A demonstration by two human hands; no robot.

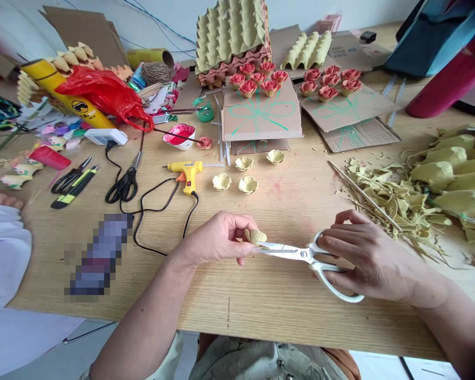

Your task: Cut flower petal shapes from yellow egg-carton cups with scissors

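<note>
Near the table's front edge, my left hand [221, 238] pinches a small yellowish egg-carton piece [257, 236] between thumb and fingers. My right hand [360, 258] has its fingers through the handles of white-handled scissors [304, 254]. The scissor blades point left and meet the lower side of the piece by my left fingertips; whether they are cutting into it is hard to see. Beyond my hands lie several pale cup-shaped flowers, among them one [248, 184] nearest my left hand.
Carton scraps [399, 203] and egg-carton cones [455, 174] lie at right. A yellow glue gun [188, 174] with its cord, black scissors [124, 182] and a cutter [75, 187] are at left. Red flowers stand on cardboard [261, 124] behind. Another person's sleeve [3, 253] is far left.
</note>
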